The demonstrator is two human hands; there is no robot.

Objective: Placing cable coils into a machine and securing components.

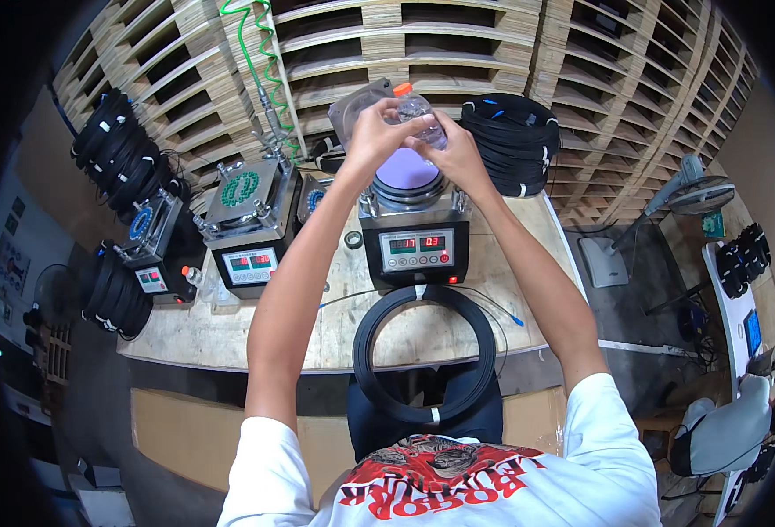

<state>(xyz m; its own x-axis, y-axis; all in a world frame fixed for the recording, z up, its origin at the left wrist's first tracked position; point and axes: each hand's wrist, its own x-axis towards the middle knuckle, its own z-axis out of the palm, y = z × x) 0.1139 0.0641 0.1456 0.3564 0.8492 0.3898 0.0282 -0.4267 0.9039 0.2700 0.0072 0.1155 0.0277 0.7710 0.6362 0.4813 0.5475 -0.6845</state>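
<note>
Coil [425, 351] of black cable lies nearest, half on the tabletop [229, 329] edge and half over the lap, bound with white ties. Beyond it stands a grey machine [416, 237] with a red-digit panel on its front and a round purple plate [405, 169] on top. Above that plate both hands meet on a clear bottle [421, 119] with an orange cap, held tilted in the air. Left hand [375, 132] curls its fingers around the bottle's near side; right hand [454, 151] grips the lower end. To the left sit two more machines [248, 220] of the same kind, one with green parts on its top. Stacked black coils [512, 145] rest at the far right of the tabletop, with wooden pallets [457, 44] behind
</note>
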